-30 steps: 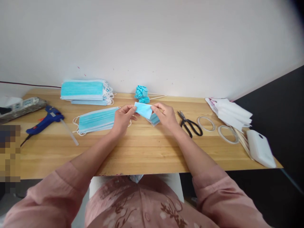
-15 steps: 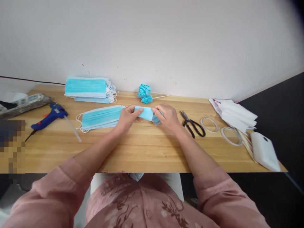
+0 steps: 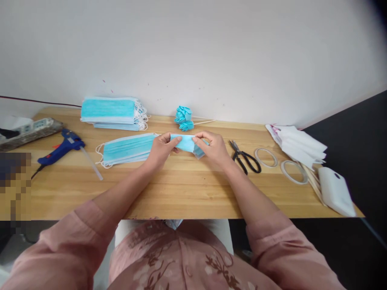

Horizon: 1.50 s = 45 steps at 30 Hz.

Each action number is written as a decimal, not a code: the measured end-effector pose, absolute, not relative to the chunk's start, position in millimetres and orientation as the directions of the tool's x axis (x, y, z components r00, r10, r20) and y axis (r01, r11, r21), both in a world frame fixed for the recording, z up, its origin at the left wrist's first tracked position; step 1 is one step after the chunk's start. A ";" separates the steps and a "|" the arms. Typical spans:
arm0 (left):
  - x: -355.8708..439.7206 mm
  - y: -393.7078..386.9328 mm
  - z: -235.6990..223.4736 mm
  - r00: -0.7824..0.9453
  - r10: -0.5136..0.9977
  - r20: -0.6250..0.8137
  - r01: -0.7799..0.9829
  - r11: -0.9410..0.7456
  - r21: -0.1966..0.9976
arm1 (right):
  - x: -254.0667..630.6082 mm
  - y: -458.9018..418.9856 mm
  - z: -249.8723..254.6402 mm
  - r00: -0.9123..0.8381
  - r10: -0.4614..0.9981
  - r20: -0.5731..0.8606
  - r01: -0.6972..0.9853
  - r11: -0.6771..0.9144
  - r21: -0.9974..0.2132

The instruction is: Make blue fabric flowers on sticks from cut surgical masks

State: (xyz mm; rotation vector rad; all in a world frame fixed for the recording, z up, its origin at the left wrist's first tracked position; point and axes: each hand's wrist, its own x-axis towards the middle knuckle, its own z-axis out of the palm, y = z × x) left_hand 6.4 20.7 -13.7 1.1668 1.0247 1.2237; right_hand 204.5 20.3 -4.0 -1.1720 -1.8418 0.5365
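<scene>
Between my two hands is a folded piece of light blue mask fabric (image 3: pixel 185 143), held just above the table. My left hand (image 3: pixel 162 150) pinches its left end, thumb on top. With thumb and fingers my right hand (image 3: pixel 212 146) grips the right end, where a paler blue part hangs below the fingers. Left of my left hand lies a blue face mask (image 3: pixel 130 149) with white ear loops, partly behind that hand. Past my hands, blue fabric flowers (image 3: pixel 183 116) on thin sticks lie near the wall.
A stack of masks (image 3: pixel 109 110) sits at the back left. Nearer lie a blue glue gun (image 3: pixel 62 148) and a power strip (image 3: pixel 30 131). On the right are black-handled scissors (image 3: pixel 246 158), two tape rolls (image 3: pixel 266 157), white sheets (image 3: pixel 299 141) and a white box-like object (image 3: pixel 335 191).
Both hands keep their hold on the blue mask fabric. The fabric's surface looks slightly more creased near my right thumb, and the view has shifted a little.
</scene>
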 end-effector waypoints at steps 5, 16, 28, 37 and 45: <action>6.4 20.3 -12.0 0.084 0.996 0.026 -0.130 -0.015 0.991 | 205.5 19.4 -1.5 -0.227 0.867 0.443 0.549 0.490 -0.678; 6.6 19.8 -12.3 0.071 0.995 0.070 -0.048 -0.067 0.997 | 206.6 19.4 0.0 -0.251 0.850 0.463 0.596 0.512 -0.618; 8.8 13.5 -16.9 0.183 0.946 0.269 0.045 -0.281 0.959 | 203.2 23.3 -8.4 -0.337 0.805 0.488 0.557 0.588 -0.586; 2.6 9.0 -7.4 0.143 0.901 0.410 -0.003 -0.413 0.911 | 217.9 28.5 -3.3 -0.144 0.894 0.424 0.423 0.443 -0.790; 3.7 10.7 -4.7 0.167 0.915 0.367 0.174 -0.394 0.902 | 216.8 27.5 -4.8 -0.172 0.884 0.434 0.441 0.463 -0.769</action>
